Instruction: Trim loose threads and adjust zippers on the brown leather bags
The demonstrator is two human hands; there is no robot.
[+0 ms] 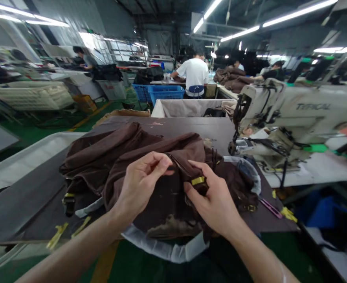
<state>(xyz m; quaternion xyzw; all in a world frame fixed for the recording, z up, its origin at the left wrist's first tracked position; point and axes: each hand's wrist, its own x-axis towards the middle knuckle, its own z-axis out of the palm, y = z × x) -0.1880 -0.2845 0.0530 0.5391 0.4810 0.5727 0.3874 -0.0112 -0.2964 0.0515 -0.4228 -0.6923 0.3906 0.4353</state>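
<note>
Brown fabric bags lie heaped on the dark table in front of me. My left hand is closed in a pinch beside the upper end of a metal zipper; whatever sits between its fingertips is too small to make out. My right hand grips the bag's edge near the lower end of that zipper, thumb below and fingers above. A yellow tab shows between its thumb and forefinger. Plastic-wrapped handles, one a curved handle at the table's front edge, stick out from the bags.
A sewing machine stands at the right. Pink-handled snips and yellow scraps lie on the table's right side. Behind the table is a pale cloth-lined bin, then blue crates and a seated person in white.
</note>
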